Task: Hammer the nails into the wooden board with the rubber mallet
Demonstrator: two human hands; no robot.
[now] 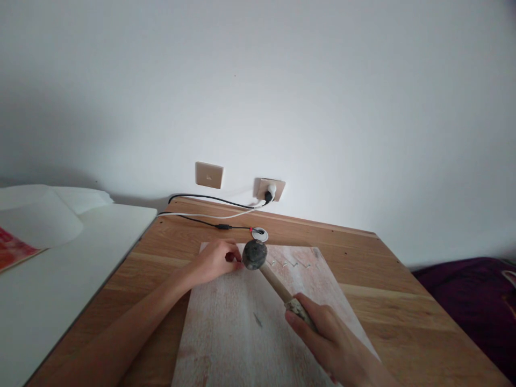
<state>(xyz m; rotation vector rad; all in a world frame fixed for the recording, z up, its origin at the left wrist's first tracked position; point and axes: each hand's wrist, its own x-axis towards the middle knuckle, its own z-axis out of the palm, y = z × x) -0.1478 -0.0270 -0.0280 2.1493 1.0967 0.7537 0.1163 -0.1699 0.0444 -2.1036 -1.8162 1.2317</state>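
Note:
My right hand [328, 333] is wrapped around the taped grip of a mallet [278, 282]. Its round dark head [255, 254] hangs over the far part of a whitish, worn wooden board [229, 322]. Just left of the mallet head, my left hand [220, 258] rests at the board with thumb and fingers pinched together; what they hold, if anything, cannot be made out. To the right of the head, several small nails [295, 264] stand in a row along the board's far side. A small grey mark or sliver [257, 320] shows near the board's middle.
The board lies on a wooden desk [382, 306] against a white wall. Behind it are a cable grommet [259, 234], black and white cables [209, 216] and a socket with plugs [270, 191]. A white surface [100, 247] adjoins at left; dark purple fabric [463, 295] lies right.

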